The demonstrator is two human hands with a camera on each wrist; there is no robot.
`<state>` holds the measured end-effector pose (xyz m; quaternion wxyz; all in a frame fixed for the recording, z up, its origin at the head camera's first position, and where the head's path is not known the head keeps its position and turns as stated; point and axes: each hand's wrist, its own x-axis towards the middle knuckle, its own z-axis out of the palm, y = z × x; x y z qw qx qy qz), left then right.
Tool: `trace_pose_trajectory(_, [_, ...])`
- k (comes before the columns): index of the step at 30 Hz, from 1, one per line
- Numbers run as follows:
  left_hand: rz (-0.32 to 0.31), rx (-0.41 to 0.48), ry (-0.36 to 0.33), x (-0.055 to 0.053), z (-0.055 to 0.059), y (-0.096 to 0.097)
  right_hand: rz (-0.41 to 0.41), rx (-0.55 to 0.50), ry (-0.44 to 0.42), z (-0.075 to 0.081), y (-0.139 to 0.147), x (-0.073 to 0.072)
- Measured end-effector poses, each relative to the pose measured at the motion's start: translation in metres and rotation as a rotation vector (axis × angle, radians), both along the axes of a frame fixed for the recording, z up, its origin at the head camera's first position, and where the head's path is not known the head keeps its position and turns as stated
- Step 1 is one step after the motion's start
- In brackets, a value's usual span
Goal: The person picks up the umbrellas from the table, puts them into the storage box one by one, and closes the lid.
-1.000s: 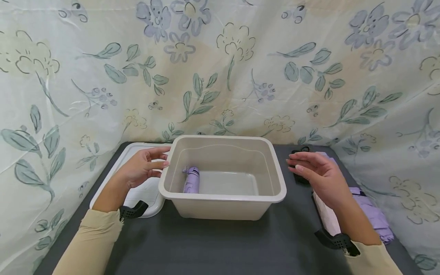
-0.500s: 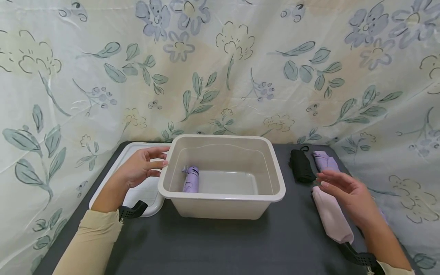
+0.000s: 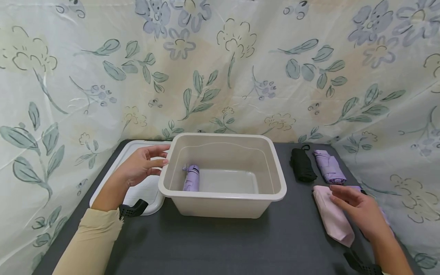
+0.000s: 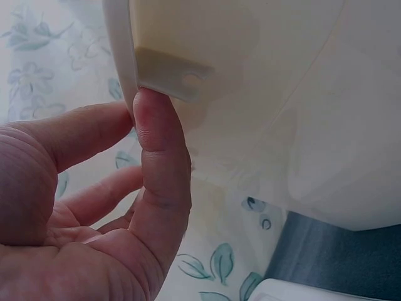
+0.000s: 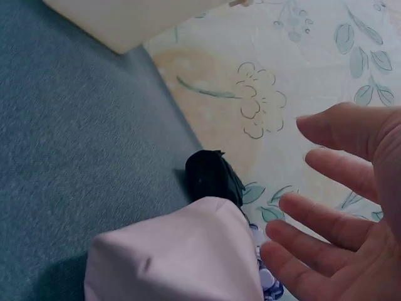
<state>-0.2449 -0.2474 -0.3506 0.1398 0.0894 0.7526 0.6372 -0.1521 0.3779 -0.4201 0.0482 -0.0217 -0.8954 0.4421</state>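
Observation:
A beige plastic storage bin (image 3: 221, 206) stands mid-table in the head view. My left hand (image 3: 144, 165) pinches its left rim; the left wrist view has the thumb (image 4: 160, 132) tucked under the lip. Inside the bin, at the left, lies a lilac folded umbrella (image 3: 191, 179). My right hand (image 3: 361, 210), fingers loose and holding nothing, is beside the pale pink folded umbrella (image 3: 332, 217), overlapping its right edge in the head view. Something purple shows partly behind that hand. Further back lie a black folded umbrella (image 3: 302, 165) and another purple folded umbrella (image 3: 329, 167).
A white lid (image 3: 142, 196) lies left of the bin, partly under my left forearm. The dark grey table (image 3: 220, 244) runs back to a floral curtain (image 3: 220, 76) that hangs behind and along both sides.
My right hand has moved right and toward me, from near the black umbrella to beside the pink one, uncovering the black and purple umbrellas. My left hand has stayed at the rim.

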Motion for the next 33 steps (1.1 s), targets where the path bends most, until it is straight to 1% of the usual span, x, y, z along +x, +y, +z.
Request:
trace_pose_trajectory(3, [0.001, -0.002, 0.001, 0.001, 0.001, 0.0, -0.002, 0.067, -0.008, -0.004, 0.003, 0.0])
trace_pose_trajectory(7, [0.0, -0.004, -0.003, 0.001, 0.001, 0.001, 0.011, 0.17, -0.067, -0.009, 0.006, 0.001])
trace_pose_trajectory(11, [-0.003, -0.006, -0.001, 0.001, 0.001, 0.002, 0.031, 0.205, -0.151, -0.011, 0.011, -0.002])
trace_pose_trajectory(15, [-0.007, -0.015, 0.019, 0.001, 0.002, 0.001, 0.079, 0.241, -0.186, -0.011, 0.015, -0.008])
trace_pose_trajectory(18, [-0.007, -0.014, 0.019, 0.001, 0.001, 0.0, 0.119, 0.274, -0.213, -0.011, 0.018, -0.012])
trace_pose_trajectory(23, [-0.008, 0.0, 0.01, 0.001, 0.002, 0.0, 0.17, 0.279, -0.275, -0.007, 0.024, -0.017])
trace_pose_trajectory(28, [-0.003, -0.005, 0.003, 0.001, 0.002, 0.0, 0.165, 0.253, -0.33, -0.007, 0.027, -0.021])
trace_pose_trajectory(33, [0.003, -0.018, 0.005, 0.0, 0.001, 0.0, 0.152, 0.199, -0.385, -0.007, 0.026, -0.024])
